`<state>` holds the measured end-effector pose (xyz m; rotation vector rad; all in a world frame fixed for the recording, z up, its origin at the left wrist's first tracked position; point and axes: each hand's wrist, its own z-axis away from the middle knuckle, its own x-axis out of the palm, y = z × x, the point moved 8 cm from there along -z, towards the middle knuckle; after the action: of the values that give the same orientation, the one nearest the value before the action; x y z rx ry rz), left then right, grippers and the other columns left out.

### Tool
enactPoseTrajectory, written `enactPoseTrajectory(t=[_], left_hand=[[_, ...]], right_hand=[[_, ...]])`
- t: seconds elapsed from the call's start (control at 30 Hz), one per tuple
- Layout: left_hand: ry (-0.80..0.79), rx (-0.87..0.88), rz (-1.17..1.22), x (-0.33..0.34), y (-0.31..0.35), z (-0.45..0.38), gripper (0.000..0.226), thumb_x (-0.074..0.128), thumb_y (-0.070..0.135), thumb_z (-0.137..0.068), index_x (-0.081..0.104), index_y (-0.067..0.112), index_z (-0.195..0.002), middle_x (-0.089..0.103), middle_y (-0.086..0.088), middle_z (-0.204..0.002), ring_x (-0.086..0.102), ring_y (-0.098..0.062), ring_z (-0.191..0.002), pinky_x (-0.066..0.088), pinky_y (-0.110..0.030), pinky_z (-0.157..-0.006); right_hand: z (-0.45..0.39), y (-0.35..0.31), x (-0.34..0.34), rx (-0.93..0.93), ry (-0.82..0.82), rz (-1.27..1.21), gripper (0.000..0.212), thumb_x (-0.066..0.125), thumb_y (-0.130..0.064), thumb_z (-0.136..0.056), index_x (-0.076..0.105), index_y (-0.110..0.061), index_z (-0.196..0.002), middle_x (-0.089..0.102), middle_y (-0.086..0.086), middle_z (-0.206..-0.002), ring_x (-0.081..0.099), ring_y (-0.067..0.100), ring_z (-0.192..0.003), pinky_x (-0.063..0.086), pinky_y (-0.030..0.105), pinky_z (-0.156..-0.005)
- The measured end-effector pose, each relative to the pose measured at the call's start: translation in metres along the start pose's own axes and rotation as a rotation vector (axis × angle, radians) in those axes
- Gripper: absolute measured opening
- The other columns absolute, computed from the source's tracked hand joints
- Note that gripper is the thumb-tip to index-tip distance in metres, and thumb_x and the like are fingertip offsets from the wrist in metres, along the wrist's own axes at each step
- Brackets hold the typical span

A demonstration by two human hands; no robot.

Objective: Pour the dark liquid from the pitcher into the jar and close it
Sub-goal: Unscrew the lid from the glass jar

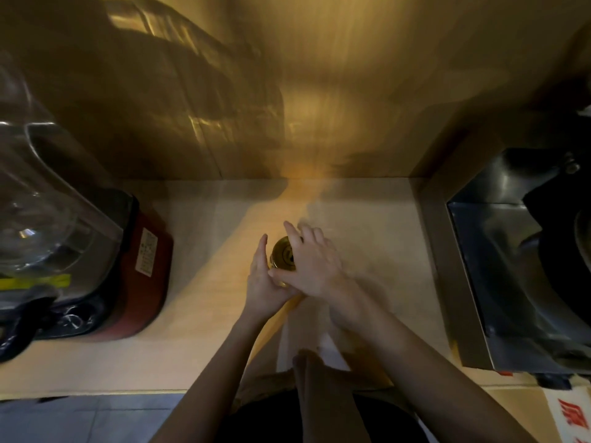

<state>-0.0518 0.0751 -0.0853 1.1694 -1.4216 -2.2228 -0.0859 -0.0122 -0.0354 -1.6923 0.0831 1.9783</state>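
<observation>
figure: jar [283, 255] at the centre of the counter [204, 314], seen from above, with a gold lid [284, 251] on its mouth. left hand [263, 282] lies against the jar's 9 o'clock side, fingers straight and pressed together, palm on the wall. right hand [315, 266] covers the lid from 3 o'clock, fingers spread and curled over its rim, thumb at 6 o'clock; blur hides whether it grips firmly. the jar looks like glass: judged rigid, breakable, smooth and perhaps slippery, heavier if filled. best hold is the wall with one hand and the lid's rim with the other. contents cannot be seen under the lid. at 9 o'clock stands a blender [96, 257] with a clear pitcher [41, 193], which appears empty. at 3 o'clock, a steel sink [499, 282].
</observation>
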Motion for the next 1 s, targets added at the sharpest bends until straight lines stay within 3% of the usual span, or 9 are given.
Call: enactPoseTrajectory(t=[0.1, 0.23, 0.4, 0.5, 0.57, 0.67, 0.77, 0.87, 1.0], left_hand=[[-0.012, -0.039, -0.001, 0.003, -0.010, -0.006, 0.118, 0.077, 0.044, -0.050, 0.012, 0.014, -0.144, 0.022, -0.008, -0.154, 0.026, -0.023, -0.140, 0.031, -0.045, -0.112], [-0.010, -0.040, -0.025, 0.007, -0.017, -0.011, 0.103, 0.079, 0.042, -0.053, 0.029, 0.016, -0.139, 0.049, -0.008, -0.138, 0.049, -0.022, -0.124, 0.044, -0.036, -0.100], [-0.014, -0.024, 0.023, 0.005, -0.016, -0.010, 0.101, 0.077, 0.056, -0.045, 0.038, 0.021, -0.132, 0.055, 0.001, -0.129, 0.054, -0.015, -0.113, 0.047, -0.030, -0.092], [-0.031, -0.072, 0.032, 0.009, -0.023, -0.021, 0.098, 0.075, 0.056, -0.044, 0.038, 0.026, -0.130, 0.052, 0.011, -0.123, 0.049, -0.008, -0.112, 0.042, -0.023, -0.089], [-0.032, -0.068, 0.036, 0.008, -0.021, -0.017, 0.097, 0.079, 0.051, -0.044, 0.039, 0.027, -0.129, 0.051, 0.013, -0.122, 0.048, -0.006, -0.113, 0.039, -0.022, -0.089], [-0.054, -0.066, 0.028, 0.008, -0.023, -0.020, 0.096, 0.083, 0.044, -0.045, 0.041, 0.026, -0.129, 0.054, 0.010, -0.127, 0.049, -0.008, -0.115, 0.040, -0.022, -0.092], [-0.075, -0.069, 0.022, 0.011, -0.024, -0.025, 0.097, 0.084, 0.040, -0.044, 0.042, 0.025, -0.130, 0.055, 0.007, -0.128, 0.050, -0.009, -0.116, 0.039, -0.021, -0.094], [-0.089, -0.076, 0.032, 0.012, -0.024, -0.026, 0.098, 0.086, 0.039, -0.044, 0.042, 0.025, -0.130, 0.055, 0.007, -0.128, 0.050, -0.008, -0.116, 0.038, -0.013, -0.092], [-0.096, -0.087, 0.045, 0.012, -0.027, -0.025, 0.096, 0.087, 0.035, -0.044, 0.042, 0.026, -0.129, 0.055, 0.008, -0.126, 0.050, -0.006, -0.114, 0.036, -0.003, -0.088]], right_hand=[[-0.006, 0.001, 0.003, 0.007, -0.002, 0.064, 0.082, 0.055, -0.060, -0.082, 0.025, -0.017, -0.144, 0.037, 0.009, -0.140, 0.033, 0.026, -0.127, 0.034, 0.039, -0.103], [-0.008, 0.000, 0.002, -0.024, -0.052, 0.084, 0.072, 0.058, -0.056, -0.080, 0.035, -0.017, -0.136, 0.042, 0.008, -0.132, 0.036, 0.026, -0.122, 0.036, 0.039, -0.099], [-0.004, 0.016, -0.031, -0.098, 0.052, -0.163, 0.069, 0.065, -0.052, -0.077, 0.042, -0.019, -0.133, 0.048, 0.003, -0.127, 0.042, 0.021, -0.118, 0.043, 0.037, -0.096], [-0.027, 0.067, -0.024, 0.045, -0.023, -0.473, 0.071, 0.076, -0.044, -0.071, 0.047, -0.017, -0.131, 0.053, 0.005, -0.126, 0.050, 0.021, -0.115, 0.045, 0.036, -0.096], [-0.030, 0.093, -0.010, 0.152, -0.052, -0.669, 0.065, 0.084, -0.028, -0.065, 0.051, -0.016, -0.121, 0.056, 0.006, -0.117, 0.055, 0.024, -0.107, 0.049, 0.036, -0.091], [-0.035, 0.116, 0.014, 0.240, -0.074, -0.686, 0.058, 0.085, -0.008, -0.060, 0.046, -0.017, -0.102, 0.051, 0.004, -0.103, 0.051, 0.020, -0.092, 0.041, 0.026, -0.074], [-0.040, 0.131, 0.035, 0.261, -0.010, -0.675, 0.060, 0.087, -0.004, -0.056, 0.042, -0.015, -0.095, 0.048, 0.005, -0.100, 0.047, 0.019, -0.087, 0.036, 0.020, -0.065], [-0.042, 0.143, 0.050, 0.251, 0.039, -0.651, 0.060, 0.088, -0.011, -0.055, 0.044, -0.013, -0.096, 0.053, 0.010, -0.101, 0.052, 0.023, -0.089, 0.039, 0.025, -0.069], [-0.041, 0.149, 0.056, 0.193, 0.028, -0.563, 0.071, 0.085, -0.011, -0.060, 0.047, -0.006, -0.120, 0.050, 0.009, -0.118, 0.050, 0.020, -0.103, 0.042, 0.031, -0.084]])
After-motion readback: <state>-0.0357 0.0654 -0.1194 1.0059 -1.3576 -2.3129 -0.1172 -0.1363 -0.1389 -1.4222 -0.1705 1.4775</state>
